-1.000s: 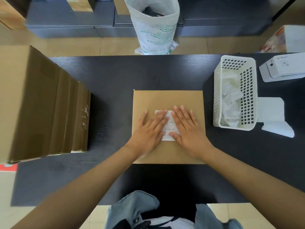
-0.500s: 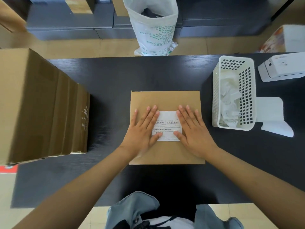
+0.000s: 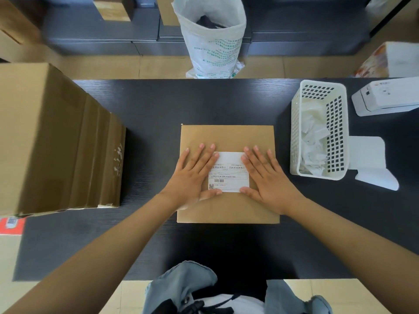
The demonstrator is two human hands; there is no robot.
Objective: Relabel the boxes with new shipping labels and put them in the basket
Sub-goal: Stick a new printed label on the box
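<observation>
My left hand (image 3: 193,175) and right hand (image 3: 267,177) lie flat on the box (image 3: 227,137), fingers straight and released, grasping nothing. They press either side of the white shipping label (image 3: 229,172) on its lid, fingertips just overlapping the label's edges. The box sits on the dark worktop (image 3: 181,103). To the right of the box stands a white basket (image 3: 340,132) holding crumpled paper; left of the box stands a big cardboard carton (image 3: 52,141).

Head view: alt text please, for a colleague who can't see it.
Both hands, left hand and right hand, press flat on a cardboard box, flanking its white shipping label. A white basket of paper scraps stands to the right.
</observation>
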